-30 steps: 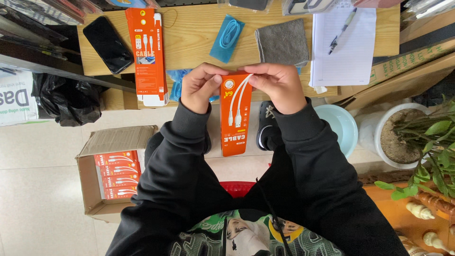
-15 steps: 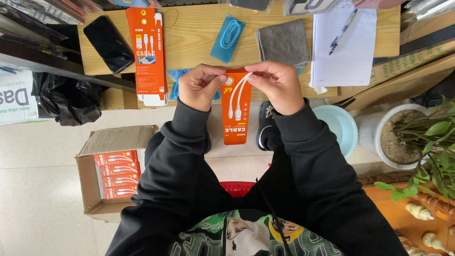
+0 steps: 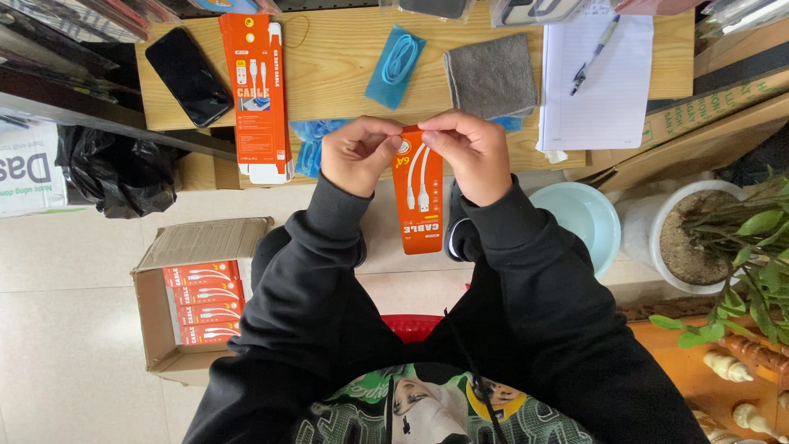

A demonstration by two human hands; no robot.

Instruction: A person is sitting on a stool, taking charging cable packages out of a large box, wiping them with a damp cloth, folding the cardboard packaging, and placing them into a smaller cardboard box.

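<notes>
Head view: orange cable box (image 3: 417,201) pinched at its top end by left hand (image 3: 359,154) and right hand (image 3: 471,156), hanging over the lap at 12 o'clock. Best kept square, thumbs close to the flap (light pressure, no crushing), clear of the wooden table (image 3: 345,74).

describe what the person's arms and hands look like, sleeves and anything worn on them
Both arms are covered by long black sleeves of a soft sweatshirt-like fabric, ending in ribbed cuffs at the wrists. The left hand and right hand are bare: no gloves, and no rings or watch can be seen. A thin black cord hangs down the chest between the arms.
</notes>
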